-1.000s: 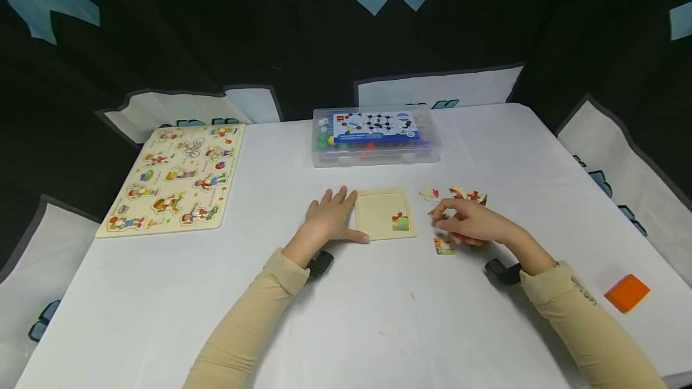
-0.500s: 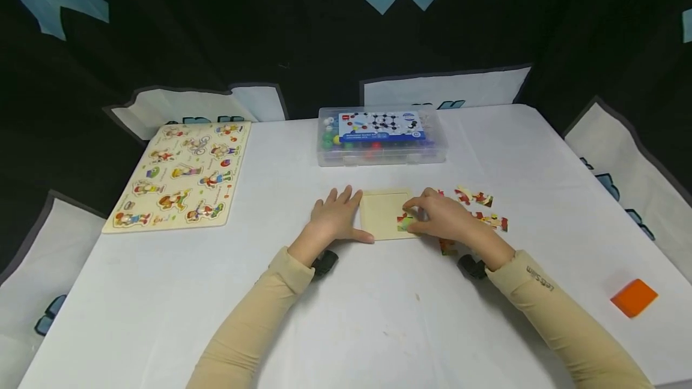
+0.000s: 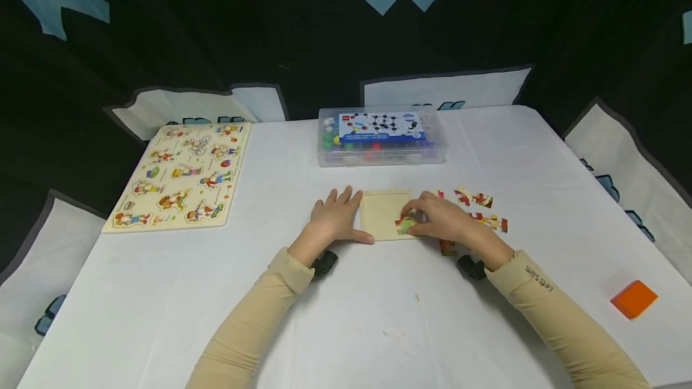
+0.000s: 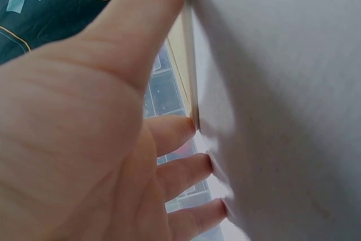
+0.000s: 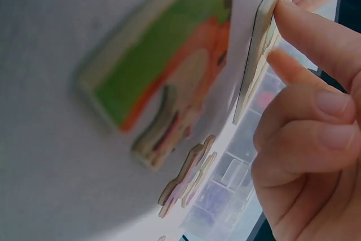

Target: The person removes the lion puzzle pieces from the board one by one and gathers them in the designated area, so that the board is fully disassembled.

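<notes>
A small square wooden puzzle tray (image 3: 381, 209) lies on the table. My left hand (image 3: 336, 218) rests at its left side, fingers spread, thumb along the near corner; in the left wrist view its fingertips (image 4: 183, 131) meet the tray edge and tabletop. At the tray's lower right, my right hand (image 3: 440, 218) pinches a puzzle piece (image 3: 403, 225) with green and red print between thumb and index finger; the hand hides part of it. In the right wrist view the other fingers are curled, and a loose puzzle piece (image 5: 169, 77) with a green and orange print lies close by.
Several loose puzzle pieces (image 3: 493, 221) lie right of the tray. A clear plastic box (image 3: 381, 152) of coloured balls stands behind. A wooden picture board (image 3: 181, 179) lies at the left, an orange block (image 3: 634, 299) at the far right.
My right hand has moved left from the loose pieces to the piece in the tray, which has since turned and shifted slightly. The left hand has stayed beside the tray.
</notes>
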Demonstrator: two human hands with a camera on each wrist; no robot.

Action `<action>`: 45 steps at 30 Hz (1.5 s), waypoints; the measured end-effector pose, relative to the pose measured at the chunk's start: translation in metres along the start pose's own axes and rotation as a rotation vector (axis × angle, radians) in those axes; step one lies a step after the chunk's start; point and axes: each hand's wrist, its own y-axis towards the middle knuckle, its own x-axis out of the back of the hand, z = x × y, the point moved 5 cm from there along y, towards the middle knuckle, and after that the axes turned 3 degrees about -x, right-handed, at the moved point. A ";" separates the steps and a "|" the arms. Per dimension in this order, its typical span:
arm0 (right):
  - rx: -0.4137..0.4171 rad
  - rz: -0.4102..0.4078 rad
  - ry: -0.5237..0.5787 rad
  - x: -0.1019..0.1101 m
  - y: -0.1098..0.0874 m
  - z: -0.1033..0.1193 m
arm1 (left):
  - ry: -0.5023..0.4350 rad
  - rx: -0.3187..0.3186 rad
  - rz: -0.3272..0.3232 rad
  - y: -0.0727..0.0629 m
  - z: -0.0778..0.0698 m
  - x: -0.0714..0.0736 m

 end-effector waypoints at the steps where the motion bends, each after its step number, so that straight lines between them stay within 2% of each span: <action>1: 0.000 0.006 0.002 0.000 0.000 0.000 | -0.003 0.000 0.000 0.000 0.000 0.000; 7: 0.008 0.025 0.005 -0.002 0.000 0.000 | -0.004 -0.002 -0.007 0.001 0.000 -0.002; 13: 0.001 -0.005 0.027 0.001 -0.001 0.000 | -0.002 -0.005 -0.009 0.001 -0.001 -0.001; 23: 0.053 -0.019 0.194 0.005 -0.011 -0.008 | -0.004 0.004 -0.005 0.001 0.001 -0.001; 30: -0.021 -0.026 0.228 0.007 -0.015 -0.017 | -0.011 -0.001 -0.005 0.000 0.000 -0.003; 33: -0.014 -0.025 0.244 0.010 -0.017 -0.021 | -0.010 -0.006 -0.007 -0.001 0.000 -0.003; 38: -0.009 -0.007 0.376 0.021 -0.027 -0.032 | -0.003 -0.007 -0.020 0.000 0.000 -0.003; 41: -0.072 0.021 0.483 0.029 -0.038 -0.045 | 0.004 -0.006 -0.026 0.000 0.001 -0.002; 45: -0.142 0.067 0.551 0.039 -0.062 -0.065 | 0.004 -0.013 -0.027 0.000 0.001 -0.001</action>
